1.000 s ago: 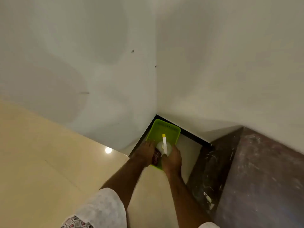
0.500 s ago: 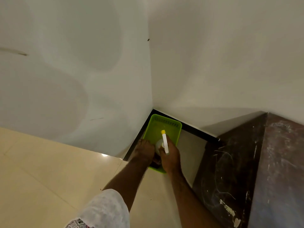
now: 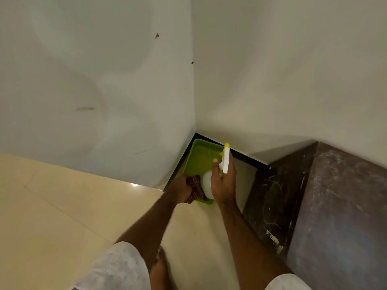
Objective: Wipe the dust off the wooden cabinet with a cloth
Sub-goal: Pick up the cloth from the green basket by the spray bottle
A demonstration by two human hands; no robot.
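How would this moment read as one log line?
left hand: holds dark checked cloth | right hand: holds white spray bottle | green plastic basket: floor corner

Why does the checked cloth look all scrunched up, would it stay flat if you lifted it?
Probably not. The cloth is bunched in the left hand and droops over the green tray edge, so it looks soft and floppy. It likely weighs little, since the hand grips it loosely. It seems unlikely to slip, being fabric.
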